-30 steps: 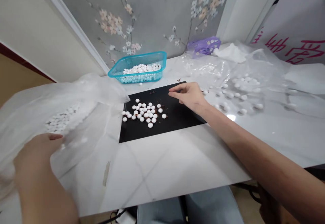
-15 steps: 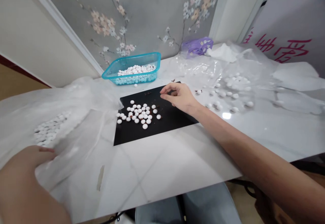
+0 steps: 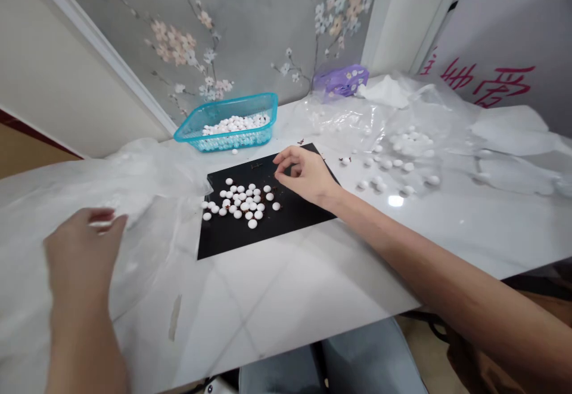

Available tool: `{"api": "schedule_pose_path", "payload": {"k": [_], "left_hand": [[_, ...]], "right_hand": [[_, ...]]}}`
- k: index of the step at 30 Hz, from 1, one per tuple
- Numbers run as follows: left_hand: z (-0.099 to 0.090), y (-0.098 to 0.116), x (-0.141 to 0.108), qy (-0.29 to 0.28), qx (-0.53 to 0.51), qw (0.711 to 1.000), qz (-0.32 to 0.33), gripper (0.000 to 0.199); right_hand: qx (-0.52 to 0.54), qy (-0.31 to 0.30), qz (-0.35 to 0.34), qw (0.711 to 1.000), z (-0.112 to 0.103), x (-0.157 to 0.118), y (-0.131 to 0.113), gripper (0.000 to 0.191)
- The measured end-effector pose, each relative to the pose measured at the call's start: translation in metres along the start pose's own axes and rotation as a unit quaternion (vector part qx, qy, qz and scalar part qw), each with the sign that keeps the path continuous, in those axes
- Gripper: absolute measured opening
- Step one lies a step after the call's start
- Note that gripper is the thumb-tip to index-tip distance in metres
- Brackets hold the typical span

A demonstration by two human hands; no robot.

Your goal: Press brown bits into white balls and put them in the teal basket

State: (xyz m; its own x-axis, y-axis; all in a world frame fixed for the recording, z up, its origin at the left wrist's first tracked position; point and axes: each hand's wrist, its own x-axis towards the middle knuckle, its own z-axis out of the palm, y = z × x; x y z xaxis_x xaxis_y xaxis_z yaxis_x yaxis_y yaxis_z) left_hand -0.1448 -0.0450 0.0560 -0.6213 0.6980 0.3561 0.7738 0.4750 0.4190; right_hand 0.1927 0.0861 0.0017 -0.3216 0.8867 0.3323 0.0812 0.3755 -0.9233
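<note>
A blossom-papered wall (image 3: 250, 30) rises beyond a marble-look table (image 3: 268, 298). White round beads (image 3: 236, 203) are scattered on a black board (image 3: 227, 245). Above the board, the right hand (image 3: 306, 173) is curled, any pinched bead unseen; left of it, the left hand (image 3: 80, 245) is held loosely open.
</note>
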Motion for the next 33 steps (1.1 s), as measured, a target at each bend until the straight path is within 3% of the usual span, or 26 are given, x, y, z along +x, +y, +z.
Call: {"api": "schedule_pose_path", "payload": {"k": [2,4,9,12,15,25,33], "left_hand": [[0.013,0.041,-0.021,-0.03,-0.067,0.996,0.04,0.032],[0.027,0.073,-0.041,-0.099,-0.166,0.976,0.103,0.035],[0.054,0.109,-0.087,-0.218,-0.341,0.91,0.088,0.028],[0.064,0.112,-0.101,-0.312,-0.394,0.863,0.051,0.031],[0.071,0.108,-0.103,-0.356,-0.42,0.835,0.021,0.029],[0.074,0.102,-0.097,-0.363,-0.466,0.806,-0.044,0.02],[0.072,0.107,-0.097,-0.366,-0.489,0.789,-0.064,0.017]], "right_hand": [[-0.015,0.005,-0.022,1.0,0.004,-0.003,0.0,0.02],[-0.031,0.01,-0.051,0.998,0.008,-0.007,-0.002,0.016],[-0.053,-0.007,-0.118,0.992,0.019,-0.02,-0.012,0.015],[-0.052,-0.035,-0.124,0.99,0.024,-0.027,-0.018,0.016],[-0.047,-0.058,-0.127,0.989,0.027,-0.031,-0.022,0.013],[-0.031,-0.102,-0.161,0.981,0.029,-0.033,-0.021,0.013],[-0.031,-0.116,-0.145,0.982,0.03,-0.035,-0.022,0.013]]}}
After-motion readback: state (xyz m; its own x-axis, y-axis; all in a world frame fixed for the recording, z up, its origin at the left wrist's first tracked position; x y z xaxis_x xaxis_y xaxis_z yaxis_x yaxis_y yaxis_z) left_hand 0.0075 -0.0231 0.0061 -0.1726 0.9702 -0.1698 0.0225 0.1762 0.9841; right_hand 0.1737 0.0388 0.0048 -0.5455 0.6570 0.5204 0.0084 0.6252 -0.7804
